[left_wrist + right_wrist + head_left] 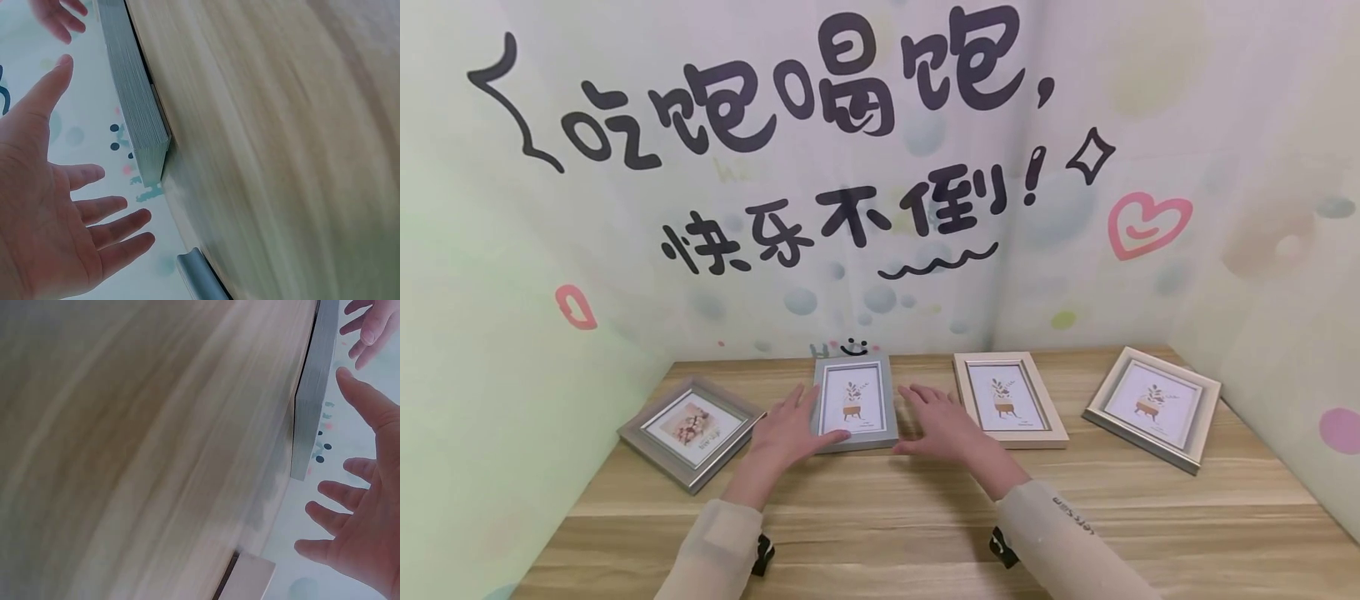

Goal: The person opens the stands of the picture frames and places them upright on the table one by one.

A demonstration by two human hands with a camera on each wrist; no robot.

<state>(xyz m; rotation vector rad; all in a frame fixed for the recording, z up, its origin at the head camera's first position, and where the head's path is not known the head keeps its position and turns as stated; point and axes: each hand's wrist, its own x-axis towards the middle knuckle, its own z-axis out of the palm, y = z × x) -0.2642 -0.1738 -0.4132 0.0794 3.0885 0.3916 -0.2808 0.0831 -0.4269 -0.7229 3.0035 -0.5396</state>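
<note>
A grey-blue picture frame [854, 404] with a potted-plant print lies on the wooden table, between my two hands. Its side edge shows in the left wrist view as a ridged grey strip [134, 87]. My left hand [784, 432] hovers at its left side, fingers spread, the thumb overlapping its lower left corner in the head view. On the opposite side my right hand [946, 427] spreads its fingers too, with a gap between them and the frame's right edge. Both palms face inward and hold nothing; the right wrist view shows the right hand [369, 506] above the tabletop.
A brown-grey picture frame [692, 429] lies turned at the left. A cream frame [1011, 400] lies just right of my right hand, and a tilted beige-silver frame [1153, 408] farther right. Behind the wooden table [880, 525] hangs a printed curtain [880, 308].
</note>
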